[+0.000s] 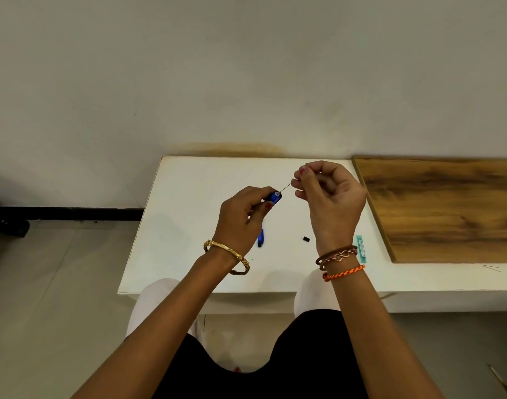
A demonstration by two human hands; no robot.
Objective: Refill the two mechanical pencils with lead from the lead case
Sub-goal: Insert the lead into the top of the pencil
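The left hand [240, 217] grips a blue pencil [274, 196], open end up; the right hand [327, 191] pinches a lead [287, 186] at its opening. The lead is being fed in, I think. Next it needs a straight, gentle push.

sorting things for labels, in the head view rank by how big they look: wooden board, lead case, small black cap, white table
1. white table
2. wooden board
3. lead case, partly hidden behind the right wrist
4. small black cap

These gaps are wide, so nearness to the camera does not upset the order.
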